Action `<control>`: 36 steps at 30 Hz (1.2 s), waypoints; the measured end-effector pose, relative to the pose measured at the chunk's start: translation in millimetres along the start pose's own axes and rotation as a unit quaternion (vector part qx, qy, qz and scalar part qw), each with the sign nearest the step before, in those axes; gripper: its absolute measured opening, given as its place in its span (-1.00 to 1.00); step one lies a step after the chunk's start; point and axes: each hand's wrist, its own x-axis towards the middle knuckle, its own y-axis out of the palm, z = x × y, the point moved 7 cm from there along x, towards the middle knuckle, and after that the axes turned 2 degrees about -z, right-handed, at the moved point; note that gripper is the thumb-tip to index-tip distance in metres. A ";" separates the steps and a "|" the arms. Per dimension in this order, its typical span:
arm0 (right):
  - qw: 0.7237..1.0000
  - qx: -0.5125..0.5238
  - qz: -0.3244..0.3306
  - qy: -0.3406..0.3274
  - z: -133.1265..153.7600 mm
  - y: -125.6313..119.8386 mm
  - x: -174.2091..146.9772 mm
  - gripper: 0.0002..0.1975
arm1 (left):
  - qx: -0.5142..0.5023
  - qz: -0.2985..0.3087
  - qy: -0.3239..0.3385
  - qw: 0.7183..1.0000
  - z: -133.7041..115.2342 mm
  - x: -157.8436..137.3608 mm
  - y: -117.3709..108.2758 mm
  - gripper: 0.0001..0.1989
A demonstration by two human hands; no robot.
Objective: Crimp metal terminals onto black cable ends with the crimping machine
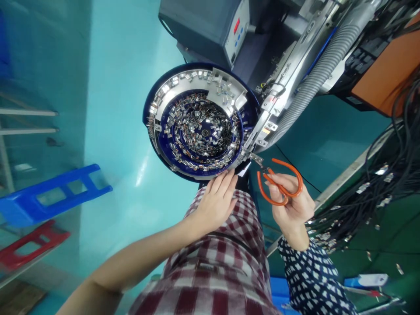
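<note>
My left hand lies on the near rim of a round blue feeder bowl, its fingers stretched out and holding nothing. Small shiny metal parts fill the middle of the bowl and line its spiral track. My right hand is closed on orange-handled scissors, just right of the bowl. Their tips point up and left at the lower end of a metal feed rail. Whether the tips touch the rail or a part there, I cannot tell.
A grey control box with a red display stands behind the bowl. A ribbed grey hose runs beside the rail. Bundled black cables with metal ends hang at right. Blue and red stools stand at left.
</note>
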 end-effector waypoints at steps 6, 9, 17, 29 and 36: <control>1.000 0.007 0.024 -0.011 6.2 5.1 -1.5 -0.71 | 0.013 -0.011 0.006 1.000 -5.3 13.2 0.9 -0.45; 0.999 0.009 0.029 -0.010 5.1 6.0 -4.2 -0.69 | 0.011 -0.012 0.003 1.000 -5.1 15.0 0.4 -0.47; 0.999 0.013 0.035 -0.009 7.1 8.3 -5.5 -0.71 | -0.009 -0.009 0.002 1.000 -3.0 11.5 -3.2 -0.50; 1.000 -0.012 0.022 -0.016 8.1 10.2 0.4 -0.71 | -0.033 -0.003 -0.003 0.999 -1.8 6.9 -2.1 -0.51; 0.999 -0.037 0.010 -0.026 0.5 15.3 18.4 -0.73 | -0.030 -0.001 -0.001 1.000 -2.9 8.1 -3.5 -0.54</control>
